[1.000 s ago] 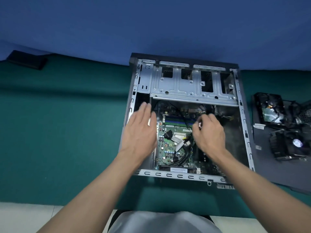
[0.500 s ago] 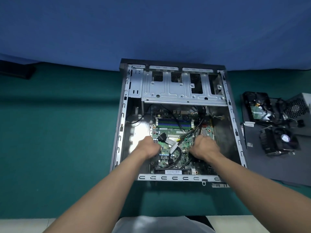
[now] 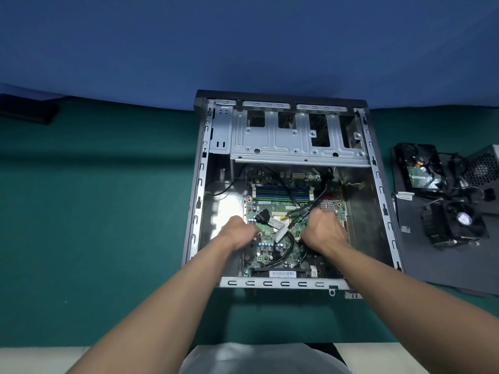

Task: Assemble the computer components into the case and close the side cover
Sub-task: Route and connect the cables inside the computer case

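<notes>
The open computer case (image 3: 280, 283) lies flat on the green table. Inside it sits the green motherboard (image 3: 270, 249), with memory sticks (image 3: 280, 193) and loose black cables (image 3: 286, 252) across it. My left hand (image 3: 237, 233) grips the board's left edge, fingers curled under. My right hand (image 3: 324, 230) is curled down on the board's right part beside the cables, its fingertips hidden. A silver drive cage (image 3: 283, 141) spans the case's far end.
Right of the case lies the dark side cover (image 3: 432, 265), with a cooler fan (image 3: 456, 225) on it. A hard drive (image 3: 421, 171) and a grey power supply (image 3: 483, 168) sit behind it. A black object (image 3: 27, 110) lies far left.
Both hands came down from above the case onto the motherboard and curled on it. The left hand went from flat and open to gripping. The view shifted a little to the right.
</notes>
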The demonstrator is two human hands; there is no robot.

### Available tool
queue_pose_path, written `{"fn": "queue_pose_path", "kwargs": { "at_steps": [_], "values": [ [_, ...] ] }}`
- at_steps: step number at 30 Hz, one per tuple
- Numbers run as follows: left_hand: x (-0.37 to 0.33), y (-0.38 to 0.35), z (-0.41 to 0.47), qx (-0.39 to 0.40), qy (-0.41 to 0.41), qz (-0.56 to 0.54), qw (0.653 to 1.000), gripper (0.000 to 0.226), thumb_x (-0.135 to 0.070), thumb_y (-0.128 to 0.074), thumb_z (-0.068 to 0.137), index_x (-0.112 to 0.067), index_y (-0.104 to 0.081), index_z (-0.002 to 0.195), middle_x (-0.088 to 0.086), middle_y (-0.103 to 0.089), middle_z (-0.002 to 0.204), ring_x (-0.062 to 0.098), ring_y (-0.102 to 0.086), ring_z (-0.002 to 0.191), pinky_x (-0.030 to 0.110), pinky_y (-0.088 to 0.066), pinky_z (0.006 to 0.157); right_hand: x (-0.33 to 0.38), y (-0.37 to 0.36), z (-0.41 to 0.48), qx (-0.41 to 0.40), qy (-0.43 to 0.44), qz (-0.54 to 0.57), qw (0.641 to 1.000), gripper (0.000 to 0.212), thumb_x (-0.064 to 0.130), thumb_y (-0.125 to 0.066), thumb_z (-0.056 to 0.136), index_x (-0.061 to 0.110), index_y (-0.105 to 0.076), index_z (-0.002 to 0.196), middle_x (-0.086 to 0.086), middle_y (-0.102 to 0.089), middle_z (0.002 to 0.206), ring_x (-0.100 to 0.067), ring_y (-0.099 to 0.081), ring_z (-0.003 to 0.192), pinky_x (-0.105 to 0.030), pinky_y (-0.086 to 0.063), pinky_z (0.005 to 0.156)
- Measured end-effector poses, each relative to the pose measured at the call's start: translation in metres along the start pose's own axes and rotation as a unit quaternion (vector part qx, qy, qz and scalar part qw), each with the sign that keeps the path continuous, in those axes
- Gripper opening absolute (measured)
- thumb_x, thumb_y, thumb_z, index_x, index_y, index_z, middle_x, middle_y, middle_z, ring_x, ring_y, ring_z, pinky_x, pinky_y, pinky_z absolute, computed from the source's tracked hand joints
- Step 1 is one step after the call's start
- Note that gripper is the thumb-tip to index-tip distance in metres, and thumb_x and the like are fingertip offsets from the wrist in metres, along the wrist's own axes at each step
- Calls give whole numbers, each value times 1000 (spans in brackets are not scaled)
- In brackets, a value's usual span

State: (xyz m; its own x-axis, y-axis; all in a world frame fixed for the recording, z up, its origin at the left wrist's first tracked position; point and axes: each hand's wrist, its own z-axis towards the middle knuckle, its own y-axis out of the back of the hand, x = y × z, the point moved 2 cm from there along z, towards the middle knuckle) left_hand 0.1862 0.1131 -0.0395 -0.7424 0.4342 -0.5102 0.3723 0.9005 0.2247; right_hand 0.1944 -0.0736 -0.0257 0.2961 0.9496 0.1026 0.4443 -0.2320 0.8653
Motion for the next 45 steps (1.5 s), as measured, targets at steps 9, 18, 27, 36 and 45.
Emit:
{"fn": "queue_pose_path", "kwargs": {
  "at_steps": [9, 18, 27, 36, 45],
  "values": [
    [-4, -1, 8, -44, 1, 46, 998, 17, -18, -55, 96, -8, -50, 83, 2, -53, 74, 6, -55, 54, 22, -41, 43, -21, -3, -5, 130, -36, -13, 991, 16, 16, -57, 89, 13, -50, 75, 2, -55, 69, -10, -52, 55, -20, -39, 46],
    [-2, 2, 8, -29, 34, -15, 999, 19, -18, -60, 93, 0, -58, 97, 19, -69, 93, 27, -68, 80, 41, -58, 79, -17, 0, -4, 99, -31, -4, 995, 14, 2, -57, 84, 9, -53, 73, -1, -51, 63, -16, -51, 52, -23, -45, 47],
    [-4, 4, 0, -2, 35, -32, 999, 27, -18, -63, 91, 4, -59, 106, 26, -69, 101, 35, -69, 92, 49, -56, 86, -19, 3, -5, 82, -31, -52, 995, 19, 7, -56, 86, 12, -49, 70, 2, -49, 61, -12, -46, 49, -21, -40, 42],
    [-2, 0, 2, -27, 16, 13, 999, 21, -21, -57, 96, -3, -57, 85, 8, -60, 75, 18, -58, 64, 26, -50, 56, -21, 2, -8, 94, -19, -91, 991, 17, 10, -49, 91, 13, -48, 74, 2, -52, 65, -10, -49, 52, -21, -41, 45],
    [-4, -14, -1, -14, -97, 164, 982, 15, -20, -58, 96, -8, -66, 92, -4, -59, 83, 4, -49, 64, 20, -41, 60, -24, 15, -14, 138, 13, -68, 988, 45, 59, -50, 90, 15, -45, 80, -2, -55, 88, -17, -54, 74, -27, -42, 66]
  ]
}}
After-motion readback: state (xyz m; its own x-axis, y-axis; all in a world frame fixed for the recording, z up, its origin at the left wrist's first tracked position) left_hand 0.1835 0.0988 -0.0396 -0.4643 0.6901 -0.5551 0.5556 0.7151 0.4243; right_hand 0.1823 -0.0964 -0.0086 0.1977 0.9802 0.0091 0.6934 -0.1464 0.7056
